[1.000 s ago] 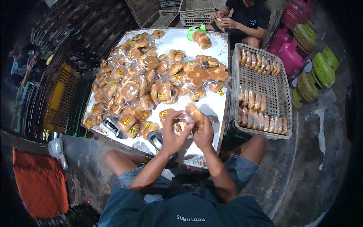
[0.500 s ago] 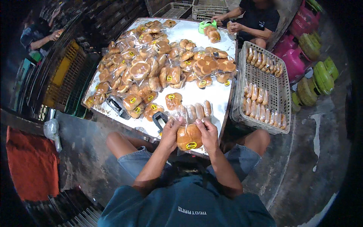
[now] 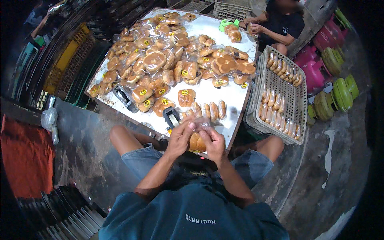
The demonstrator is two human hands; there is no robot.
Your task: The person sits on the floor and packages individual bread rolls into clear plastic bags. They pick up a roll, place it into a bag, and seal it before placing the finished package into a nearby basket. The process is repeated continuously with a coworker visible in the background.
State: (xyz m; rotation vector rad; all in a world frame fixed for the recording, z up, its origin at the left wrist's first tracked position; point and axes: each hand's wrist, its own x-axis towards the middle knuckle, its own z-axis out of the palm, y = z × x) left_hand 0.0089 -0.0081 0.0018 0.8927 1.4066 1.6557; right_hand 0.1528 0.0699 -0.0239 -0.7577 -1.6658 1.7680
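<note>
Close to my body at the table's front edge, both hands are closed on a clear plastic bag with a round brown bun [image 3: 197, 142] in its lower part. My left hand [image 3: 180, 139] pinches the left side of the bag's loose upper end. My right hand [image 3: 214, 145] grips the right side, and the plastic bunches up between them. The bun hangs below my fingers, partly hidden by them. Just beyond my left hand stands a black tape dispenser [image 3: 172, 117]. Several slim wrapped buns [image 3: 214, 111] lie in a row past my hands, near a bagged bun with a yellow label [image 3: 186, 98].
A large heap of bagged buns [image 3: 156, 62] covers much of the white table [image 3: 224, 94]. Another tape dispenser [image 3: 125, 100] sits at its left edge. At right stands a crate [image 3: 294, 98] with wrapped buns. A person [image 3: 280, 26] works at the far right, near gas cylinders [image 3: 312, 68].
My hands have drawn the bag's upper end together, and the bun has tipped lower and more out of sight behind them. The view has shifted slightly.
</note>
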